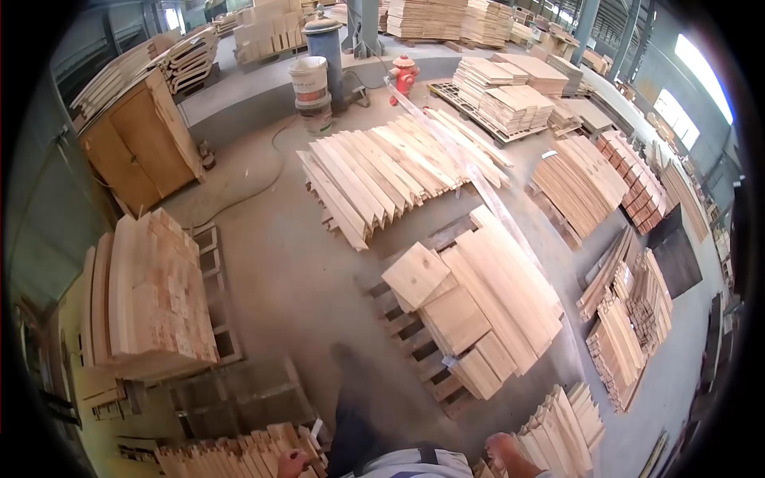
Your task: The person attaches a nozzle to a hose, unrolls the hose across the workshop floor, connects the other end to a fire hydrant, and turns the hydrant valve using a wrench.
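At the bottom edge, my left hand (292, 463) hangs beside a stack of short wooden pieces (231, 456). Its fingers look curled, with nothing seen in them. On the other side of my body, my right hand (501, 448) is near a row of pale wooden boards (562, 434). Its fingers are small and partly turned away, so I cannot make out their shape or any contact. Ahead of me, long planks (506, 279) and several shorter square boards (456, 319) lie stacked on a wooden pallet (408, 331).
Farther off, a wide row of planks (382, 167) lies on the floor. A tall timber stack (159, 295) stands left, with a wooden cabinet (143, 147) behind it. A white bucket (309, 80) and red hydrant (404, 76) are at the back. Bundled strips (617, 346) lie right.
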A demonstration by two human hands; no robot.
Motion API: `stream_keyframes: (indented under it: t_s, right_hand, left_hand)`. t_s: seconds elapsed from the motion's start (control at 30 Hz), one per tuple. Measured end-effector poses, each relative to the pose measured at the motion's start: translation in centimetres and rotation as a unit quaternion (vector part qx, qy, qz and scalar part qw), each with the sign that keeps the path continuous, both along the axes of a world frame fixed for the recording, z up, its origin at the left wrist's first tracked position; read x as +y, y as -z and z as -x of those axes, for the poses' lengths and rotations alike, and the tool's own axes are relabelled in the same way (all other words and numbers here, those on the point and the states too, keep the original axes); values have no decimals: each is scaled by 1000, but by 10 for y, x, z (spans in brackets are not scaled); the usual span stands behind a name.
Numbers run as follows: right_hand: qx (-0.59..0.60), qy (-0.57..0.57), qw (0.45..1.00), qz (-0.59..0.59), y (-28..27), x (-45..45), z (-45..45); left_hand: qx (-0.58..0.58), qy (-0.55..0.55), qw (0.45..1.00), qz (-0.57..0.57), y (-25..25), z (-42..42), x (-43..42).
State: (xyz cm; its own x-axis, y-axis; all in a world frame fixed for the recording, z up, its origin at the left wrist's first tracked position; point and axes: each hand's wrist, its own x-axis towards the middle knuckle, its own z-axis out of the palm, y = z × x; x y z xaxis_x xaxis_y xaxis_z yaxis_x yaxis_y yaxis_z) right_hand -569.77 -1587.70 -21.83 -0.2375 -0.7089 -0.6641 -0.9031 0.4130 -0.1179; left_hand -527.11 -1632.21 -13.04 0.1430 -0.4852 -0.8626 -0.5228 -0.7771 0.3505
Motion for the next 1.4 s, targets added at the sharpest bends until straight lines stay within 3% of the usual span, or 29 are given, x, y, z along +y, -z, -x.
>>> stream_keyframes:
  t_s: [0.03,0.07,0.1,0.13,0.17,0.23,0.27,0.3,0.4,0.47,0.57,0.67,0.7,0.8,0.83,0.9,1.0,1.03,1.07,1.13,1.17,1.27,1.3,1.4]
  right_hand:
    - [-211,314,923,66,42,3,7]
    - [-313,454,829,92,50,-27,13]
    - [-391,582,702,125,56,-58,18]
    - [-174,266,940,122,45,-122,27]
    - [74,-107,988,85,25,-169,29]
    - [38,41,958,283,99,-232,50]
    - [-145,282,929,191,48,-299,53]
    - [-236,532,804,125,-13,-374,57]
    - [-226,535,801,143,-34,-461,69]
    - [-207,521,813,157,-30,-497,79]
    - [-176,512,839,57,-76,-576,104]
    - [-124,474,872,3,-47,-636,127]
    - [-120,413,902,37,-29,-657,135]
    - [-106,364,916,131,-7,-745,156]
    - [-111,372,914,117,-19,-775,154]
    - [-184,489,849,78,-56,-866,176]
    - [-172,475,860,72,-85,-950,202]
    - [-133,470,864,117,-63,-960,208]
    - [-134,474,862,121,-74,-987,212]
    - [-180,610,766,97,-96,-1034,218]
    - [-184,564,792,140,-80,-1040,220]
    - [-161,628,752,123,-62,-1088,202]
    - [-138,525,831,126,-24,-1082,194]
    - [-139,557,815,76,-13,-1127,162]
  left_hand:
    - [70,97,993,20,27,-7,-16]
    - [139,194,970,39,45,-8,-40]
    - [135,48,989,29,24,26,-75]
    - [134,51,989,28,35,19,-116]
    - [180,12,983,33,51,-1,-150]
    - [229,-30,972,37,52,11,-202]
    - [175,-61,981,57,14,27,-233]
    - [119,-89,986,81,-21,41,-265]
    - [75,-75,983,147,-77,73,-345]
    - [109,-96,980,138,-67,62,-399]
    - [178,-142,967,115,-57,78,-472]
    - [215,-146,960,109,-55,100,-545]
    - [233,-119,957,126,-53,109,-574]
    - [197,-164,956,143,-42,145,-672]
    - [185,-159,961,132,-47,155,-700]
    - [192,-104,964,154,-58,186,-757]
    - [191,-79,968,142,-59,208,-827]
    - [167,-53,975,135,-61,214,-849]
    - [168,-49,975,138,-55,213,-872]
    - [125,3,988,96,-36,216,-924]
    - [122,13,988,90,-31,215,-948]
    - [73,120,988,59,-19,239,-1061]
    - [125,99,983,92,5,238,-1097]
    - [145,122,975,117,-28,305,-1192]
